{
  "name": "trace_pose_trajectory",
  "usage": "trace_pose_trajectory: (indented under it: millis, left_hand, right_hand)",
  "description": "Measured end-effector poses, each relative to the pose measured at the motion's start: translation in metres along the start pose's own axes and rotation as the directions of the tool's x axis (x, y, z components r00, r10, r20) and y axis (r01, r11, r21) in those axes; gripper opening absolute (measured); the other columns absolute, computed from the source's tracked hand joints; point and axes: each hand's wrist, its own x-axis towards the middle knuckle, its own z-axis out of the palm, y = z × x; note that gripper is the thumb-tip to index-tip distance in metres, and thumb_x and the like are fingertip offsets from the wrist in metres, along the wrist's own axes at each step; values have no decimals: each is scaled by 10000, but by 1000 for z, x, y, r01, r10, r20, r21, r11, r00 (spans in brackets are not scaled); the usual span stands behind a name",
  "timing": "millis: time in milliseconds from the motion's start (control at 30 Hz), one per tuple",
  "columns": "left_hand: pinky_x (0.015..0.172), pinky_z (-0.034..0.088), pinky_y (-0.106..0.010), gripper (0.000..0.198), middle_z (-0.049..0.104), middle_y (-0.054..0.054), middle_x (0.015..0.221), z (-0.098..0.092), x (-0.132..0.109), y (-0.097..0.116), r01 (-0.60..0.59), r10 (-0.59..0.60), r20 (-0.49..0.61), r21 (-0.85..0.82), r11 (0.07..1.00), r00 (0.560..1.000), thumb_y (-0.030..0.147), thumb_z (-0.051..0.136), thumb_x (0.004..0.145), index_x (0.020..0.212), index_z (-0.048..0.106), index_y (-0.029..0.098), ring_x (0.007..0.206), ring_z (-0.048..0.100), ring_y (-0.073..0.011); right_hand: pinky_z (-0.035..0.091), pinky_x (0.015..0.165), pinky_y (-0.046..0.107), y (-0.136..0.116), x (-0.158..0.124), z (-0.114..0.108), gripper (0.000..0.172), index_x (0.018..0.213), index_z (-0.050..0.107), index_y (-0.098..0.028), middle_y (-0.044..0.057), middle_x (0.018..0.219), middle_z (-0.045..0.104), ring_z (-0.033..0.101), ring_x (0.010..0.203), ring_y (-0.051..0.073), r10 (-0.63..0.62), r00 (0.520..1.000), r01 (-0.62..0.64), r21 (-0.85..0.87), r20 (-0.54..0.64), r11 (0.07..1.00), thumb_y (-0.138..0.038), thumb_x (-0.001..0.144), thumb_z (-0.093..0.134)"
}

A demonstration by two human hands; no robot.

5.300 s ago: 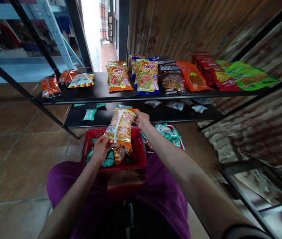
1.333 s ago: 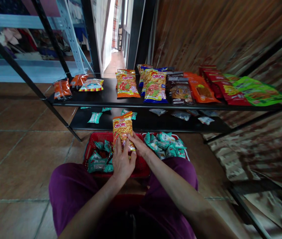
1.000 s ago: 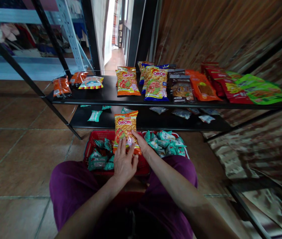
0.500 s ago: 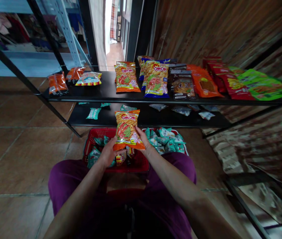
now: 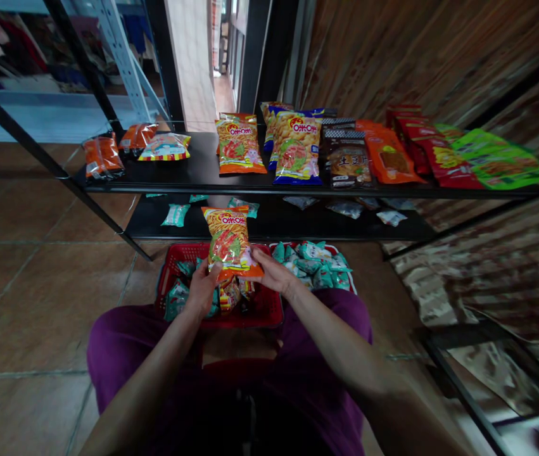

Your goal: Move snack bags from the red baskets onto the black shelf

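Note:
An orange snack bag (image 5: 228, 237) with a noodle picture is held between both hands, tilted a little to the left. My left hand (image 5: 203, 288) grips its lower left corner, thumb on the front. At the lower right edge, my right hand (image 5: 272, 269) is closed on the same bag. Directly below is a red basket (image 5: 269, 314) with green packets and a few yellow-and-red packets in it. To its right stands a white-rimmed basket (image 5: 355, 286) full of green packets (image 5: 321, 269).
A black two-level shelf (image 5: 193, 180) spans the front. Its top holds matching orange bags (image 5: 239, 145), blue-edged bags (image 5: 298, 149), brown, red and green bags, and small orange packets (image 5: 102, 156). Several small packets (image 5: 175, 215) lie on the lower level.
The orange snack bag has shifted left and tilted leftward in both hands. My right hand has moved slightly down and left along with it. The camera view has shifted a little.

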Motion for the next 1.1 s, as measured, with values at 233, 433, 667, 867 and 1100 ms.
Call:
trace_pose_trajectory:
  millis: [233, 433, 667, 867, 1100]
  left_hand:
    - [924, 466, -377, 528, 679, -92, 1120, -4, -1, 5, -69, 43, 198, 125, 990, 979, 293, 738, 666, 1152, 594, 148, 1002, 632, -230]
    - [1002, 421, -381, 686, 622, -88, 1249, -5, -5, 11, -63, 20, 274, 151, 986, 962, 239, 710, 674, 1322, 490, 186, 1148, 568, -232]
    - [1035, 399, -409, 758, 565, -101, 1329, -5, -11, 21, -52, 13, 296, 125, 991, 955, 230, 741, 660, 1363, 460, 201, 1226, 515, -265]
    - [1041, 400, -440, 733, 503, -136, 1390, -1, -15, 26, 22, -36, 237, 61, 998, 971, 351, 717, 729, 1382, 428, 183, 1291, 448, -304]
    - [1051, 396, -410, 654, 519, -91, 1385, 6, -12, 26, -100, 67, 188, 174, 980, 980, 393, 694, 740, 1337, 492, 218, 1285, 462, -277]
  right_hand:
    - [600, 642, 232, 5, 1, -3, 563, 1152, 563, -272, -4, 1045, 669, 695, 828, 143, -116, 991, 115, -12, -71, 993, -121, 648, 765]
    - [571, 561, 152, 4, -2, -4, 447, 1040, 593, -239, -29, 889, 685, 670, 705, 90, -127, 987, 129, 20, -98, 991, -101, 648, 757]
    - [562, 549, 149, 2, -8, -1, 615, 1164, 558, -287, -46, 905, 694, 669, 703, 89, -140, 981, 147, 42, -131, 988, -102, 621, 779]
    - [555, 593, 176, 2, -16, -5, 745, 1297, 483, -335, -22, 1016, 695, 679, 816, 115, -167, 983, 165, -32, -77, 986, -180, 638, 792]
    - [534, 850, 334, -8, -25, 3, 709, 1269, 515, -325, -6, 1108, 666, 664, 951, 170, -212, 977, 211, -106, 4, 972, -235, 630, 807]
